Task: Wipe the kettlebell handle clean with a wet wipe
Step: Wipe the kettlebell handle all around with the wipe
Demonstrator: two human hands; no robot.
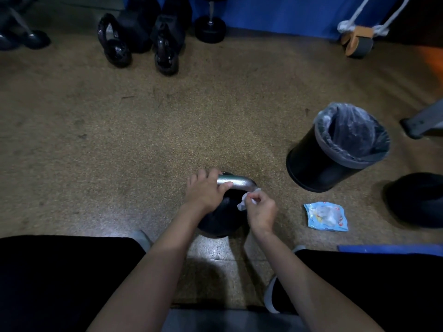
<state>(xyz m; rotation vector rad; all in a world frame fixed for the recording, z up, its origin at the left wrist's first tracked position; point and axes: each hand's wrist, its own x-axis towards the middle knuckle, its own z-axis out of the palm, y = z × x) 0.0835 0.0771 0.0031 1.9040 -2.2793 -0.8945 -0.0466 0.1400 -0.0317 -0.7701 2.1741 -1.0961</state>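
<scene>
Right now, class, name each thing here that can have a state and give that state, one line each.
left hand: grips the kettlebell handle at its left end
right hand: pinches the wet wipe at the handle's right bend
wet wipe: crumpled
kettlebell: upright on the floor
bin: upright, lidless, bag-lined
wipe packet: flat on the floor; open or sealed, cannot tell
</scene>
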